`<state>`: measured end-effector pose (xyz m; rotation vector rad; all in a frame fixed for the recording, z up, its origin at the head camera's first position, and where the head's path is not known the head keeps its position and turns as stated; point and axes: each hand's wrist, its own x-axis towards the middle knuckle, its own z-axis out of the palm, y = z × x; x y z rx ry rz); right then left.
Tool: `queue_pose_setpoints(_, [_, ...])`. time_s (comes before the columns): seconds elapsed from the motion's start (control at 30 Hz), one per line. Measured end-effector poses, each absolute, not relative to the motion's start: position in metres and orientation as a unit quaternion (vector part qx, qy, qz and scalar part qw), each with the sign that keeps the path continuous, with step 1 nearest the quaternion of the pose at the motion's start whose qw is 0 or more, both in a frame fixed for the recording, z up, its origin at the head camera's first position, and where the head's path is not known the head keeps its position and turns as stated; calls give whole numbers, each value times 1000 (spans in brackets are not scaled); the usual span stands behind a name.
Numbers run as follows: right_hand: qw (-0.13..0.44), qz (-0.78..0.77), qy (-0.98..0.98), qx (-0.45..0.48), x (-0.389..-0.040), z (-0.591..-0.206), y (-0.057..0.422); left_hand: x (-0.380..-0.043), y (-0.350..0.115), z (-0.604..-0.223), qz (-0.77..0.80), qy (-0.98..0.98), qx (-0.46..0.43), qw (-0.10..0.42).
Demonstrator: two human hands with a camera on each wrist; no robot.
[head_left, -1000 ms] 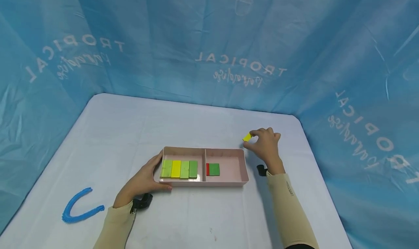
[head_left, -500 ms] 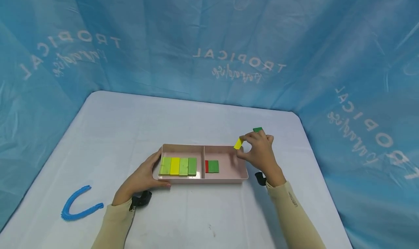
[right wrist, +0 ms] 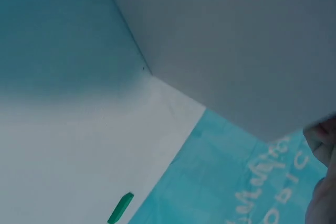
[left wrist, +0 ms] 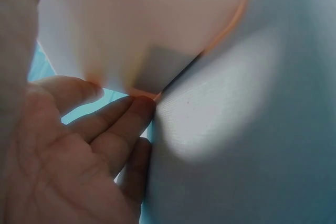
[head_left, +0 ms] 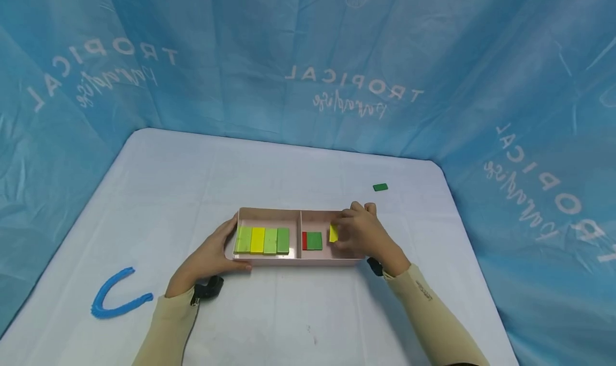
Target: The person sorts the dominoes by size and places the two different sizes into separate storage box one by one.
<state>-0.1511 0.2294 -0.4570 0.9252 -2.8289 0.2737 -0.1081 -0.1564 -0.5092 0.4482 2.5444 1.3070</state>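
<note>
Thumb and index finger of my right hand point(head_left: 363, 232) pinch a small flat yellow block point(head_left: 333, 232) inside the right compartment of a pink two-part box point(head_left: 300, 262). Left of that block, a green block point(head_left: 314, 241) and a red block point(head_left: 304, 241) sit side by side near the divider. My left hand point(head_left: 207, 256) grips the box's left end, thumb along the front wall; in the left wrist view its fingertips touch the box wall point(left wrist: 147, 14). Several light green blocks point(head_left: 271, 241) and a yellow one stand in a row in the left compartment.
One green block point(head_left: 380, 187) lies on the white-covered table point(head_left: 269, 312) behind the box, to the right. A bent blue ribbed tube point(head_left: 113, 302) is at the front left. Blue printed curtains point(head_left: 269, 51) surround the table.
My right hand has carried the yellow block leftward and down from beyond the box's back right corner into the right compartment, uncovering the green block on the table. My left hand stays on the box.
</note>
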Motion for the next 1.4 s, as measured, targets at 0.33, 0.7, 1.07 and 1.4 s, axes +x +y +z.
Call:
queue_pose_setpoints(0.33, [35,56,-935,348,-154,-465,217,-108,-156,-508,450,871,152,126])
queue_pose_setpoints(0.7, [33,39,-935,350,-156,-470,214,-110,-157,-508,444,875,147,129])
queue_pose_setpoints(1.07, [34,45,-935,350,-157,-474,214,-111,-157,-509,441,876,152,126])
queue_pose_setpoints(1.4, [27,33,-935,353,-155,-474,215,-110,-157,-509,448,872,151,127])
